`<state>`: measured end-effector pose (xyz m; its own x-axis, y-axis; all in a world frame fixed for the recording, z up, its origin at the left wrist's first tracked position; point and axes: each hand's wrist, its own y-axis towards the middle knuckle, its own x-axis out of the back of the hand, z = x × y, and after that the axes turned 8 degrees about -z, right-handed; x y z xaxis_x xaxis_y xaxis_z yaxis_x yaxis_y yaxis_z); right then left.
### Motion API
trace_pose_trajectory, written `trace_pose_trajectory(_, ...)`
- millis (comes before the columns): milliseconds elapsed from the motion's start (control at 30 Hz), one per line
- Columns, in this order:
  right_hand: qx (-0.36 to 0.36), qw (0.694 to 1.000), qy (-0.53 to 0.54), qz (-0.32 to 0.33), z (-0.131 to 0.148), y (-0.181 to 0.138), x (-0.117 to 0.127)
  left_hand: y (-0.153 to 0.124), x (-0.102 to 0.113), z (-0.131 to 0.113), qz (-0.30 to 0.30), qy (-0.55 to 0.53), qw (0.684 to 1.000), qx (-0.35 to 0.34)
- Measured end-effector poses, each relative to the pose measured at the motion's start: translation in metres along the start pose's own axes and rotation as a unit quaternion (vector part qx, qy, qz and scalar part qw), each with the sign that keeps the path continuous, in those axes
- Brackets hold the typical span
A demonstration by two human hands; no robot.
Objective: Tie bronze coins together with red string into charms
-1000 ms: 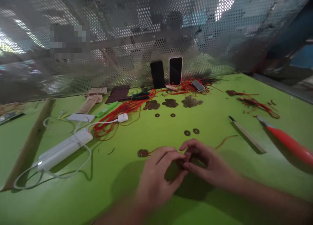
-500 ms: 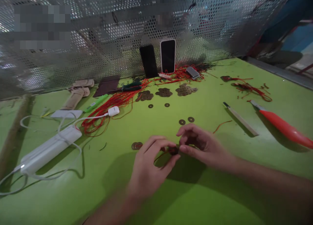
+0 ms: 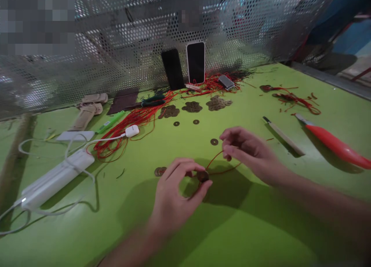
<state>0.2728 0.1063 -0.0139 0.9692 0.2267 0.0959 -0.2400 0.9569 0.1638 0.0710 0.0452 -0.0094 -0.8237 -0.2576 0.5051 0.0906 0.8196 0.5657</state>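
Between the thumb and fingers of my left hand (image 3: 176,193) is a dark round coin (image 3: 203,176), possibly more than one stacked. A red cord (image 3: 215,157) runs from it up to my right hand (image 3: 246,149), whose fingers are pinched on the cord. A second strand trails rightward from the coin, below that hand. One holed coin (image 3: 214,142) lies just left of my right fingertips. Overlapping coins (image 3: 160,171) rest beside my left knuckles. Farther off are two single coins (image 3: 176,124) and three coin piles (image 3: 192,106).
A white power strip (image 3: 59,174) with looping cable and a bundle of red cords (image 3: 127,129) lie left. At right are a thin wooden-handled tool (image 3: 282,135) and a red-handled tool (image 3: 336,143). Two phones (image 3: 196,62) lean on the perforated metal screen (image 3: 139,62) behind.
My right hand has moved up and right, away from my left hand, drawing the red cord out between them. My left hand keeps its pinch on the coin.
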Motion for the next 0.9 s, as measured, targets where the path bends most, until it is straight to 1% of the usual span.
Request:
trace_pose_trajectory(100, 0.011, 0.997, 0.028, -0.070, -0.003, 0.010, 0.010, 0.001, 0.000, 0.000, -0.005, -0.001, 1.000, -0.004)
trace_pose_trajectory(200, 0.010, 0.990, 0.064, -0.121, -0.004, 0.019, 0.019, 0.002, -0.001, 0.001, -0.009, -0.002, 1.000, -0.002)
trace_pose_trajectory(333, -0.012, 0.977, 0.122, -0.173, -0.004, 0.029, 0.029, 0.002, -0.002, 0.002, -0.008, -0.001, 1.000, 0.000)
trace_pose_trajectory(467, -0.051, 0.960, 0.162, -0.221, -0.004, 0.034, 0.036, 0.003, 0.000, 0.002, 0.006, 0.008, 1.000, 0.023)
trace_pose_trajectory(567, -0.064, 0.958, 0.168, -0.222, -0.005, 0.036, 0.039, 0.005, 0.002, 0.003, 0.028, 0.024, 0.998, 0.042)
trace_pose_trajectory(700, -0.068, 0.963, 0.185, -0.185, -0.005, 0.036, 0.044, 0.005, 0.006, 0.007, 0.066, 0.055, 0.995, 0.044)
trace_pose_trajectory(900, -0.084, 0.956, 0.231, -0.159, 0.000, 0.035, 0.047, 0.006, 0.011, 0.011, 0.085, 0.076, 0.993, 0.040)
